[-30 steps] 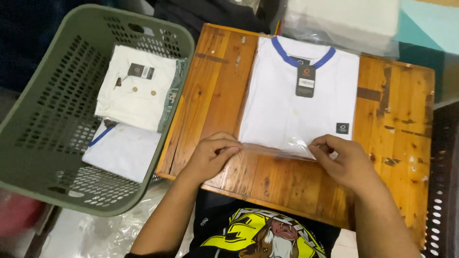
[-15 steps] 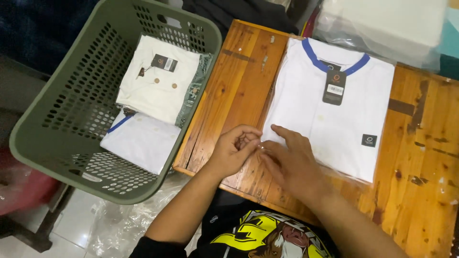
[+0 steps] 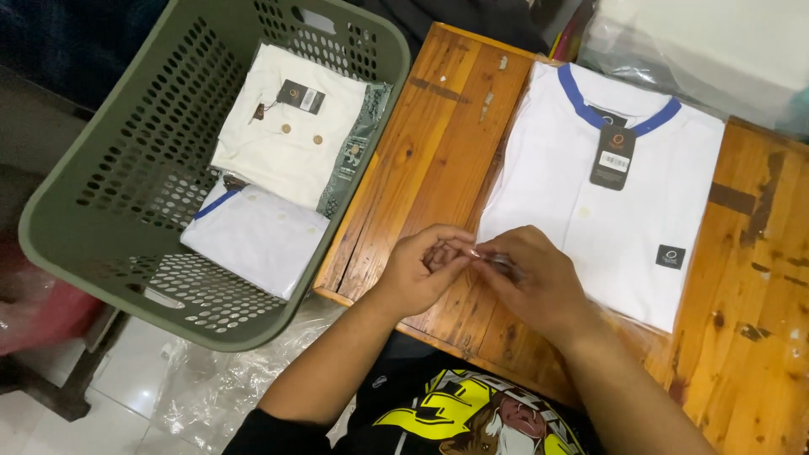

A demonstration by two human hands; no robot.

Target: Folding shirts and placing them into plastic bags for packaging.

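Observation:
A folded white shirt point(image 3: 608, 194) with a blue collar and a black hang tag lies in a clear plastic bag on the wooden table point(image 3: 425, 160). My left hand point(image 3: 419, 271) and my right hand point(image 3: 531, 282) meet at the bag's near left corner, fingertips pinched together on the clear plastic edge. Both hands rest over the table's front edge.
A green perforated laundry basket point(image 3: 109, 202) stands left of the table, holding a cream folded shirt point(image 3: 286, 135) and a white folded shirt point(image 3: 257, 240). Crumpled clear plastic point(image 3: 215, 388) lies on the tiled floor below. More bagged white goods point(image 3: 708, 42) sit at the far right.
My right hand has come left from the bag's near right corner to join my left hand at the near left corner. The view has shifted left toward the basket.

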